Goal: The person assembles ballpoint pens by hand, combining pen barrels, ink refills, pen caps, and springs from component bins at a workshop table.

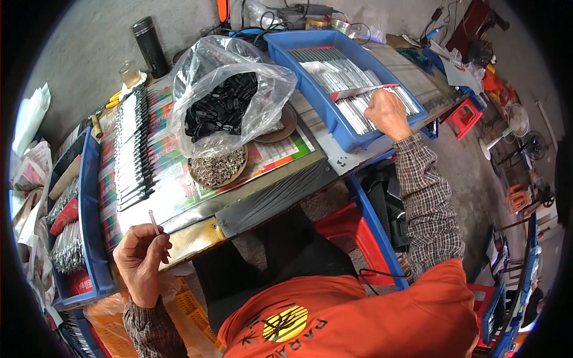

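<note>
My left hand is raised at the table's near left edge, thumb and fingers pinching a thin pale stick with a grey tip, much like a cigarette. Over on the right, my right hand reaches into a blue plastic tray holding rows of slim silver metal strips. Its fingers curl down onto the strips, and whatever is between the fingertips is hidden. A red-and-white strip lies across the metal strips beside the knuckles. Black-and-silver slim pieces lie in a long row on the left of the table.
A clear plastic bag of small black parts stands mid-table. Before it is a round dish of small metal pieces. Another blue tray is at the left. A black flask stands behind; a red stool is below.
</note>
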Demonstrator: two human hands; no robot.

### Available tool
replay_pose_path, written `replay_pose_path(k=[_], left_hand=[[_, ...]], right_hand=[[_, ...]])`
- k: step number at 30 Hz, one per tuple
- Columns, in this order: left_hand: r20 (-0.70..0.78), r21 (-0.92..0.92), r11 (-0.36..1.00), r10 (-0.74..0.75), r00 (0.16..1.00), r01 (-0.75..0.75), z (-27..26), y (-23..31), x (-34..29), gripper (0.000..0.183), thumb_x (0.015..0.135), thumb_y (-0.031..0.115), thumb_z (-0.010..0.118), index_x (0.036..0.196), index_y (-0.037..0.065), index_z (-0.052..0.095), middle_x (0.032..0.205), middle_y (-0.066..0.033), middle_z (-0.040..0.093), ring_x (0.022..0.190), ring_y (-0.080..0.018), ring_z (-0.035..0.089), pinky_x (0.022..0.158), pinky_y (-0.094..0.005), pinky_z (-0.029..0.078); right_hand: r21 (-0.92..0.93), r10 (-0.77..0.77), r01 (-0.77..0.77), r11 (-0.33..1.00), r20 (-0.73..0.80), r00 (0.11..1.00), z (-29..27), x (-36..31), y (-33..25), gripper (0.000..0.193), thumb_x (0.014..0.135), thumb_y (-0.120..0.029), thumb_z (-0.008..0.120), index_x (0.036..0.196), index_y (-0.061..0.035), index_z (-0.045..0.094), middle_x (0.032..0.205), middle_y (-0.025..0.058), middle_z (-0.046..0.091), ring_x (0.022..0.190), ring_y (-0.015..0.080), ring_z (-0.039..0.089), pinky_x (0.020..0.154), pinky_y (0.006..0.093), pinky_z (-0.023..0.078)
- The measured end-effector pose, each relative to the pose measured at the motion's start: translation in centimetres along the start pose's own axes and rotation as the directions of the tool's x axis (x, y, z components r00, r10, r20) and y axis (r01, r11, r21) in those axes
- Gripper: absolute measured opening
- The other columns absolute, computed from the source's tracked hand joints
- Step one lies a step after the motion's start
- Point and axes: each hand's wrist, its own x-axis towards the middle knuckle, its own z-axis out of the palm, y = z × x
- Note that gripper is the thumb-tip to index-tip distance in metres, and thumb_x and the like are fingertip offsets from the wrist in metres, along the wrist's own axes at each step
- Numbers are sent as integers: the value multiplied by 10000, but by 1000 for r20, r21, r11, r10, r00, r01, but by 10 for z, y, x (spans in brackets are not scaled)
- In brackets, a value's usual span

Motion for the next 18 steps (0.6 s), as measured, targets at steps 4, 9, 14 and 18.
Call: replay_pose_path(k=[4, 9, 14, 18], left_hand=[[-39, -79, 997, 23, 999, -26, 1, -6, -2, 92, 851, -47, 619, 942, -35, 609, 759, -49, 632, 613, -72, 582, 510, -184, 452], [5, -111, 994, 15, 1000, -15, 3, -7, -4, 108, 853, -48, 616, 959, -36, 613, 767, -49, 639, 622, -74, 592, 512, -182, 456], [-24, -172, 985, -31, 999, 27, 9, -5, -13, 74, 874, 7, 621, 929, -42, 625, 749, -57, 643, 617, -82, 595, 518, -195, 470], [-33, -202, 979, -30, 999, 23, 24, 0, -16, 57, 880, 14, 605, 905, -38, 607, 741, -81, 632, 576, -99, 581, 499, -210, 462]], right_hand=[[-35, 89, -85, 996, 104, 991, -13, -1, -17, 151, 683, -128, 642, 726, 16, 626, 745, 208, 639, 746, 388, 629, 655, 472, 475], [156, 36, -21, 988, -95, 995, -34, -18, -48, 169, 760, -90, 608, 908, -24, 655, 736, 150, 654, 731, 349, 640, 653, 439, 480], [410, -79, 105, 906, -79, 994, -44, -38, -89, 153, 797, -57, 623, 924, 28, 633, 793, 124, 646, 639, 242, 614, 596, 359, 457], [726, -22, -158, 669, 232, 973, -54, -64, -120, 125, 839, -32, 649, 921, 59, 626, 764, 28, 605, 587, 30, 502, 502, 232, 407]])
